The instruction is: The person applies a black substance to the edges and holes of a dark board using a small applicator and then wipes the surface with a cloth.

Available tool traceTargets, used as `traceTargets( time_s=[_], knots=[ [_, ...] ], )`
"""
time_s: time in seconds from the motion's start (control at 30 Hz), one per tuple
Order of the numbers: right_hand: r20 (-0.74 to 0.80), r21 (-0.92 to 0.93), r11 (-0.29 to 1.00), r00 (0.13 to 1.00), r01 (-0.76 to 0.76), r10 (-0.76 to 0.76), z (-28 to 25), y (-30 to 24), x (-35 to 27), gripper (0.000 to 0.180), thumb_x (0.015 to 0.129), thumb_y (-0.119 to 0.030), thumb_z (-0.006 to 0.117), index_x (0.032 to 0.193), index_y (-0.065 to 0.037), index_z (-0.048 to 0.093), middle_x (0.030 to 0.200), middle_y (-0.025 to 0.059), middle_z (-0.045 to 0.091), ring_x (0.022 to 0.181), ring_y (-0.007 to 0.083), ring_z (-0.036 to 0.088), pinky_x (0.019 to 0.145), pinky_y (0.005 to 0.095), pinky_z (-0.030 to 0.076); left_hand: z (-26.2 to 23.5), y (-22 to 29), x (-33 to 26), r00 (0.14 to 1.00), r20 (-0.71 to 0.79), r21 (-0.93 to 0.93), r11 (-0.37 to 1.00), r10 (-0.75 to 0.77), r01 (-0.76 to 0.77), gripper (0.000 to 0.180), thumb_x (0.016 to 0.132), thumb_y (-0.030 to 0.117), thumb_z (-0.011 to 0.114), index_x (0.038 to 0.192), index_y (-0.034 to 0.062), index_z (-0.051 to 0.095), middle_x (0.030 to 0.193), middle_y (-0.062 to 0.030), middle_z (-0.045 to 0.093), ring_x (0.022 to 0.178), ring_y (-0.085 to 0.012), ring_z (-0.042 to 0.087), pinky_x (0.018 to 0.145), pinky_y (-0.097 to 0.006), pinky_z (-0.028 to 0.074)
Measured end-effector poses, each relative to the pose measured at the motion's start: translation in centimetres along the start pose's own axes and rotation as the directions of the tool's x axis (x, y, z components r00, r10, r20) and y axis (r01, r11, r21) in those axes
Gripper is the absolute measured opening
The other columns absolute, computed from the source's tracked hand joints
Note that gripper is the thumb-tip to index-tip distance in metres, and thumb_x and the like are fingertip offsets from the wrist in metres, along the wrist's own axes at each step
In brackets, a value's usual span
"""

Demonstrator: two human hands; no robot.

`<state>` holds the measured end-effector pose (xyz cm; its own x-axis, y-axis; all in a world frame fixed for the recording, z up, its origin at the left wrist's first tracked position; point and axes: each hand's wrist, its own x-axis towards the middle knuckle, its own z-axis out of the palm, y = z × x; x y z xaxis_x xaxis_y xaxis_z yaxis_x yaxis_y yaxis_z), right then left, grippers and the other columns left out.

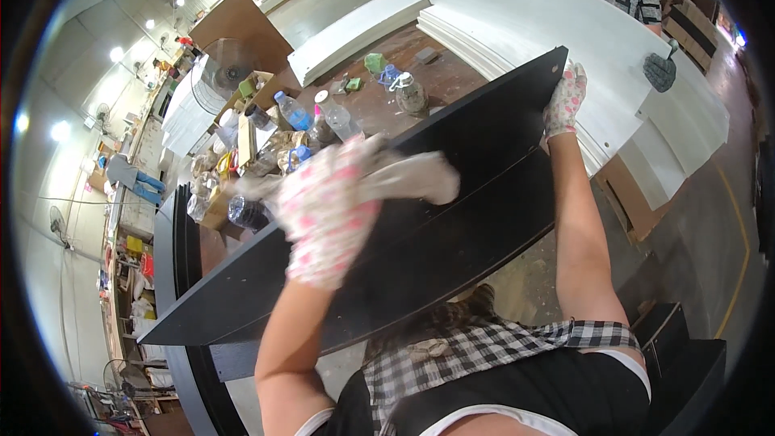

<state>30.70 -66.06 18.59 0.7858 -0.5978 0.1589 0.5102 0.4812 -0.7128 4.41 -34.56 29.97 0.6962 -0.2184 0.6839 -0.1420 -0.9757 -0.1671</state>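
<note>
Fingers of the left hand [323, 214] bunch round one pale cloth [424, 178], blurred; those of the right hand [563, 105] clamp the upper right end of the black board [484, 125] before the person (one board or two, I cannot tell: a line runs along it). At least three bottles [339, 119] are beyond. The board's long axis slants from lower left to upper right, narrow tip lower left. Behind: a brown table [448, 85], one big fan [222, 77], a lit workshop.
</note>
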Motion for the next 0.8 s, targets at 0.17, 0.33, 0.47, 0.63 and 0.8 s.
traceTargets(
  time_s=[0.17,0.33,0.47,0.63,0.8],
  knots=[
    [0.063,-0.113,0.968,0.974,0.226,-0.22,-4.6,1.3,7.2,0.053,0.099,-0.013,0.059,0.145,-0.005,0.036,0.119,0.012,0.059,0.093,0.0171,0.063,0.077,0.0284,0.055,-5.8,-14.2,-12.0,0.982,0.031,-0.027,0.982,-0.185,0.186,0.037,0.077,0.011,0.071,0.114,0.0145,0.07,0.106,-0.0041,0.072,0.095,-0.0232,0.068,0.084,-0.036,0.053],
    [0.148,-0.001,0.969,0.959,0.246,-0.243,-4.3,-4.5,3.1,0.047,0.099,-0.021,0.061,0.139,-0.002,0.044,0.115,0.0151,0.061,0.092,0.0204,0.065,0.076,0.0307,0.057,-13.3,-24.5,-22.7,0.883,0.116,-0.204,0.86,-0.454,0.469,0.033,0.081,0.005,0.068,0.113,0.0043,0.07,0.108,-0.0091,0.071,0.1,-0.0234,0.068,0.09,-0.035,0.053],
    [0.446,0.204,0.979,0.892,-0.024,-0.071,-0.1,-12.0,-9.1,0.047,0.099,-0.028,0.062,0.134,0.0,0.049,0.113,0.0193,0.064,0.093,0.025,0.067,0.077,0.0338,0.06,-15.4,-29.1,-26.7,0.852,0.137,-0.338,0.784,-0.506,0.52,0.032,0.082,0.001,0.066,0.114,0.0005,0.069,0.105,-0.0108,0.069,0.098,-0.0206,0.068,0.087,-0.032,0.054],
    [0.386,-0.319,0.846,0.757,-0.427,0.527,3.8,-9.4,-29.4,0.038,0.101,-0.033,0.058,0.121,-0.001,0.059,0.107,0.0163,0.066,0.087,0.0218,0.066,0.071,0.035,0.059,-13.6,-32.7,-27.2,0.884,0.182,-0.343,0.815,-0.431,0.468,0.032,0.08,0.013,0.072,0.11,0.0012,0.071,0.1,-0.0102,0.073,0.092,-0.0201,0.07,0.087,-0.031,0.053],
    [0.633,-0.548,0.604,0.186,-0.579,0.752,-1.8,-1.9,-41.1,0.056,0.084,-0.038,0.08,0.12,0.001,0.061,0.117,0.0146,0.066,0.103,0.0213,0.062,0.083,0.0353,0.054,-11.8,-36.9,-26.7,0.93,0.208,-0.065,0.945,-0.302,0.321,0.042,0.084,0.029,0.07,0.119,0.0054,0.068,0.109,-0.013,0.072,0.099,-0.0256,0.069,0.09,-0.035,0.052]
  ],
)
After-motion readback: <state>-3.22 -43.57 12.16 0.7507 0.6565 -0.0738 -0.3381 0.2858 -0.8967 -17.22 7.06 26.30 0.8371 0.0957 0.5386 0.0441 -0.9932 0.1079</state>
